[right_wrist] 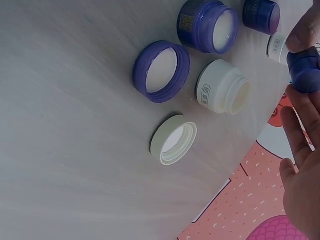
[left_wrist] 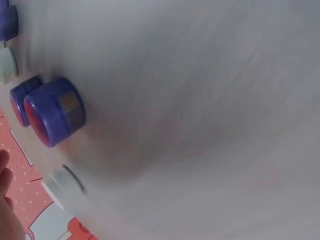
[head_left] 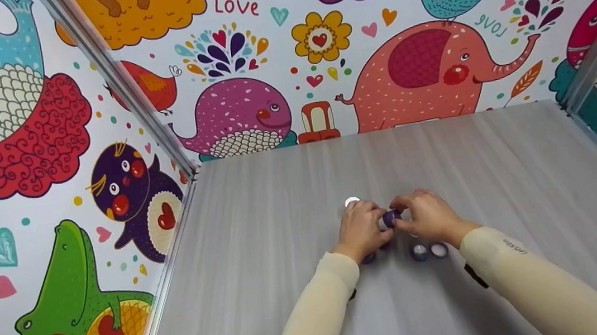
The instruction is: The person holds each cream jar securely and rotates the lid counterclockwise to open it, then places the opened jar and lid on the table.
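Jar (head_left: 392,218): purple, held between our left hand (head_left: 360,229) and right hand (head_left: 430,217).
Grip: we curl both, fingers barely parted around it, presumably for steadiness.
White lid (right_wrist: 168,138): near the open white jar (right_wrist: 215,89) on our desk (head_left: 260,222), likely kept paired.

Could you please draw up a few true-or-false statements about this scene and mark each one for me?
1. The left hand and right hand are both at one small blue-purple container. True.
2. In the right wrist view, an open blue jar has a blue lid and a white jar near it. True.
3. That white jar is capped. False: it is open, and a white lid lies near it.
4. The blue lid lies hollow side down. False: its hollow side faces up.
5. A coral-pink elephant is pictured on the wall behind the table. True.
6. Both forearms are bare. False: cream sleeves cover them.
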Available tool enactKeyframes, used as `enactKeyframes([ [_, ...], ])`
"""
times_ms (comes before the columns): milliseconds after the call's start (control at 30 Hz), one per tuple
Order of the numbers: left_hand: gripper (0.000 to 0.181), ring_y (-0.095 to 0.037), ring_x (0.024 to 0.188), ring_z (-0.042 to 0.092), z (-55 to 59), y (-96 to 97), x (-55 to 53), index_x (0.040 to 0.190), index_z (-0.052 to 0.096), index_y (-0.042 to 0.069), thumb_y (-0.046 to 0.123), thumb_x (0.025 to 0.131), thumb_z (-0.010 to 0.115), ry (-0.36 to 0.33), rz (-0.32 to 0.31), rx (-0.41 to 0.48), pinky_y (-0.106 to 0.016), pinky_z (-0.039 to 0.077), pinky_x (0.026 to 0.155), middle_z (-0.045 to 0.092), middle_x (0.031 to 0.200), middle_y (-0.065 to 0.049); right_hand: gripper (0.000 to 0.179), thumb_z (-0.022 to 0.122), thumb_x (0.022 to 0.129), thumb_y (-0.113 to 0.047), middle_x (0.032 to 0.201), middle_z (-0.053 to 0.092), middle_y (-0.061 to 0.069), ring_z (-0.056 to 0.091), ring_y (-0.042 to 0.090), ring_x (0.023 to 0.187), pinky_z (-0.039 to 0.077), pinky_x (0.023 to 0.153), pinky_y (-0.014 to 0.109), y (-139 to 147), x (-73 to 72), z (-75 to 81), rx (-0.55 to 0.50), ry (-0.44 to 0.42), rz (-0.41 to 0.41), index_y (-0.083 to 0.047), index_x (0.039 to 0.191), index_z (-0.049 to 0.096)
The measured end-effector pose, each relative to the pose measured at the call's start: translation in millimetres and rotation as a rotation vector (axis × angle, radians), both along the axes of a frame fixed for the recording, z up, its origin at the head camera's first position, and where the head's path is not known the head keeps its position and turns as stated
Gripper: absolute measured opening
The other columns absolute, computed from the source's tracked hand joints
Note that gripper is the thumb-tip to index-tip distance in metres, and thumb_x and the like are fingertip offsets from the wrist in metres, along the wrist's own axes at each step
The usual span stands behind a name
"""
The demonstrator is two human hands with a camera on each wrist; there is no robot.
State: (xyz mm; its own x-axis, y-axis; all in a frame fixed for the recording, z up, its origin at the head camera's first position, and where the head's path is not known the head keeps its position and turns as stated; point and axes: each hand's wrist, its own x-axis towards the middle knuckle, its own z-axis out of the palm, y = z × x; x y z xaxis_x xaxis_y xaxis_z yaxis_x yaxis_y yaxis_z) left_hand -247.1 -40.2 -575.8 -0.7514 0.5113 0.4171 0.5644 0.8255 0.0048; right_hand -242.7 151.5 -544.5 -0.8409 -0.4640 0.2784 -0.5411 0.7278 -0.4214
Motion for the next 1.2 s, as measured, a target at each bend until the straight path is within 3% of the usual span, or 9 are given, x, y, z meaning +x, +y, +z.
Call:
enactKeyframes([
  [133,0.038,-0.014,0.093,0.061,0.6,0.1,0.3,0.1,0.078,0.021,0.051,0.077,0.076,-0.008,0.009,-0.011,-0.032,0.042,0.09,0.067,0.096,0.007,0.028,0.072,0.084,-0.022,0.093,0.073,0.003,0.066,0.03,0.087,0.041,0.093,0.05,0.6,-0.3,0.1,0.002,-0.013,-0.01,-0.004,0.105,0.072],
  [400,0.039,-0.014,0.096,0.061,4.0,1.9,1.6,0.103,0.078,0.021,0.052,0.079,0.074,-0.033,0.012,-0.025,-0.032,0.041,0.092,0.067,0.099,0.008,0.025,0.067,0.094,-0.029,0.09,0.072,0.0,0.068,0.025,0.09,0.03,0.107,0.059,0.6,0.7,1.3,0.039,-0.054,-0.028,-0.006,0.103,0.072],
  [667,0.037,-0.014,0.095,0.061,4.2,2.7,1.5,0.101,0.078,0.021,0.049,0.077,0.075,-0.024,0.007,-0.017,-0.032,0.042,0.092,0.067,0.097,0.008,0.024,0.076,0.084,-0.02,0.091,0.072,0.003,0.069,0.026,0.088,0.033,0.105,0.057,0.4,0.5,1.7,0.009,0.002,0.007,-0.003,0.102,0.073],
  [900,0.039,-0.013,0.097,0.06,2.5,2.9,0.9,0.105,0.078,0.02,0.05,0.08,0.074,-0.064,0.022,-0.025,-0.031,0.04,0.093,0.067,0.101,0.007,0.029,0.079,0.08,-0.02,0.092,0.072,0.002,0.065,0.03,0.088,0.044,0.089,0.05,0.3,-0.5,0.4,-0.011,0.006,0.003,-0.005,0.103,0.074],
  [1200,0.041,-0.014,0.096,0.061,1.5,1.4,0.7,0.104,0.078,0.02,0.051,0.078,0.074,-0.035,0.015,-0.024,-0.032,0.04,0.093,0.068,0.099,0.007,0.029,0.074,0.086,-0.023,0.094,0.073,0.005,0.068,0.028,0.09,0.037,0.102,0.053,0.8,-0.3,1.5,0.003,-0.009,-0.011,-0.002,0.106,0.072],
])
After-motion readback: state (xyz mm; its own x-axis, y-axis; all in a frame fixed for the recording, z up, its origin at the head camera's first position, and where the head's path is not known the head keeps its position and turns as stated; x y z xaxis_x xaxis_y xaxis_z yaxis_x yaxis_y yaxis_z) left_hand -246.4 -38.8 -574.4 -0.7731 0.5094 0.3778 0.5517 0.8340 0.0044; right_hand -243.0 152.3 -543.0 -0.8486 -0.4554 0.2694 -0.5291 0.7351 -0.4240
